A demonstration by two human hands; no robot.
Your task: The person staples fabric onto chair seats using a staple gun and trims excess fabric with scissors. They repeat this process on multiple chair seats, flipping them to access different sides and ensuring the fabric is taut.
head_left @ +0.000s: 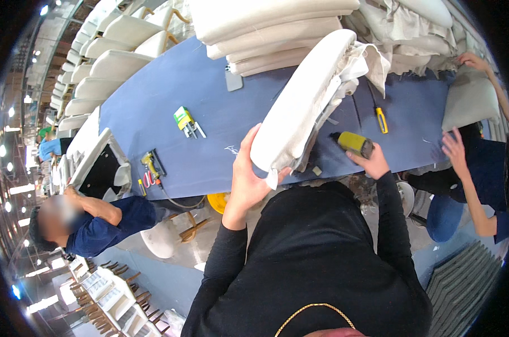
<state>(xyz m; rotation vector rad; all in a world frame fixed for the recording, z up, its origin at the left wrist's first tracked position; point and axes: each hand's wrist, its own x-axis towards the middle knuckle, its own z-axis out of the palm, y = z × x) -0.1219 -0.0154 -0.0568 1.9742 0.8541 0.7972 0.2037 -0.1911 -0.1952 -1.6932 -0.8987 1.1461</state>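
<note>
My left hand point(247, 177) is closed around the lower end of a cream upholstered seat cushion point(302, 104), which it holds tilted up on edge above the blue table point(153, 95). Loose fabric point(378, 64) hangs from the cushion's upper right side. In my right hand point(373, 162) is a yellow-green and black handheld tool point(353, 142), low over the table and apart from the cushion; its exact kind does not show. Beyond it lies a yellow-handled screwdriver point(382, 120). A small pale scrap point(316, 170) rests near the table's front edge.
Cream cushions point(277, 33) are stacked at the back. A green box with staple strips point(187, 121), a grey phone-like slab point(233, 80) and a staple gun point(150, 163) lie leftward. One person point(108, 219) works at left, another point(468, 163) handles a cushion point(472, 100) at right.
</note>
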